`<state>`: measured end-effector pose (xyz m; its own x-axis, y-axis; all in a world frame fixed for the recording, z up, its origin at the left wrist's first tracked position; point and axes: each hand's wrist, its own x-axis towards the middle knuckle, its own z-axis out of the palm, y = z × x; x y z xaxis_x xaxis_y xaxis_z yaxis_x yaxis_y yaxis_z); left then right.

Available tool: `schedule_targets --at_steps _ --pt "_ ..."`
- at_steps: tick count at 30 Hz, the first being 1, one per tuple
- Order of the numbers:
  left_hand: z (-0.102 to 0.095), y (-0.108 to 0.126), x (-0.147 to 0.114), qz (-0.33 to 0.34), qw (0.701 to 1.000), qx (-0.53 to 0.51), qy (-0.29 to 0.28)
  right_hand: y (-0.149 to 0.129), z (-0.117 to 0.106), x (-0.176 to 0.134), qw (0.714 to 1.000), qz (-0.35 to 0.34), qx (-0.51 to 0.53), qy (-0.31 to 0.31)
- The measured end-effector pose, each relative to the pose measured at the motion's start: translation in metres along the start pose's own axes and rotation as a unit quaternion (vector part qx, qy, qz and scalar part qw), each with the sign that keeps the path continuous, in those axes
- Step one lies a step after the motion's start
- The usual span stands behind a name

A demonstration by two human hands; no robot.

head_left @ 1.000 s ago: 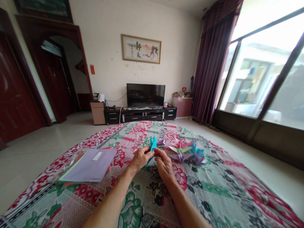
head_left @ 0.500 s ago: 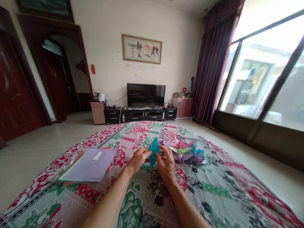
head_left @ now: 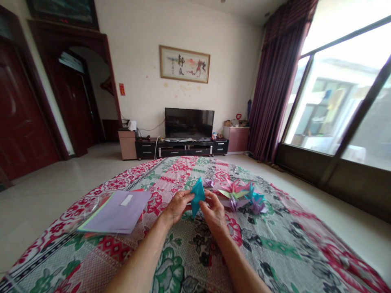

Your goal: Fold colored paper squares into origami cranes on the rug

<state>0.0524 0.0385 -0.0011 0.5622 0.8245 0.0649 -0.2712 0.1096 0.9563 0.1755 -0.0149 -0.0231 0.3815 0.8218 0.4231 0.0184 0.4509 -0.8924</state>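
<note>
A blue sheet of origami paper (head_left: pixel 198 197), folded into a narrow diamond with points at top and bottom, is held upright above the table. My left hand (head_left: pixel 179 206) pinches its left corner between thumb and fingers. On the other side my right hand (head_left: pixel 214 212) grips the right edge, its thumb on the near face and its fingers partly hidden behind. Just beyond my right hand lies a cluster of folded paper cranes (head_left: pixel 235 190) in pink, green, purple and blue.
To the left lies a stack of coloured paper (head_left: pixel 116 211), purple on top with a white label, beside clear plastic wrapping (head_left: pixel 88 207). A flowered cloth (head_left: pixel 269 252) covers the round table. Past it stand a television (head_left: pixel 189 123) and a low black cabinet (head_left: pixel 174 151).
The blue paper's near face now shows a raised crease and loosened layers where it looked flat before. My right fingers have shifted slightly along its edge. The camera view has moved slightly.
</note>
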Motion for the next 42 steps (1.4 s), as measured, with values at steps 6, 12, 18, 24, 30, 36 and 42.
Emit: schedule_targets --at_steps 6,12,18,24,30,36,42 --pt "0.0 0.002 0.0 -0.017 1.0 0.011 0.012 -0.001 -0.003 0.003 0.998 0.049 0.047 -0.018" --pt "-0.002 0.008 -0.002 -0.02 0.999 0.025 -0.002 0.004 -0.004 0.005 1.0 0.007 0.021 0.008" --pt "0.003 0.015 -0.005 -0.04 0.998 0.038 0.015 0.009 -0.006 0.005 0.998 -0.041 -0.047 0.031" --pt "0.004 0.018 -0.007 -0.047 0.998 0.033 -0.029 0.002 -0.009 0.001 0.995 -0.029 -0.08 0.043" --pt "0.006 0.02 -0.007 -0.028 0.997 0.061 -0.042 -0.008 -0.009 0.001 0.999 0.032 -0.013 0.026" --pt "0.007 0.015 -0.005 -0.004 0.996 0.084 -0.024 0.0 -0.002 0.004 0.999 0.009 0.037 0.028" --pt "0.011 0.01 -0.002 -0.006 0.998 0.062 -0.006 0.0 -0.002 0.005 0.996 0.034 0.078 0.012"
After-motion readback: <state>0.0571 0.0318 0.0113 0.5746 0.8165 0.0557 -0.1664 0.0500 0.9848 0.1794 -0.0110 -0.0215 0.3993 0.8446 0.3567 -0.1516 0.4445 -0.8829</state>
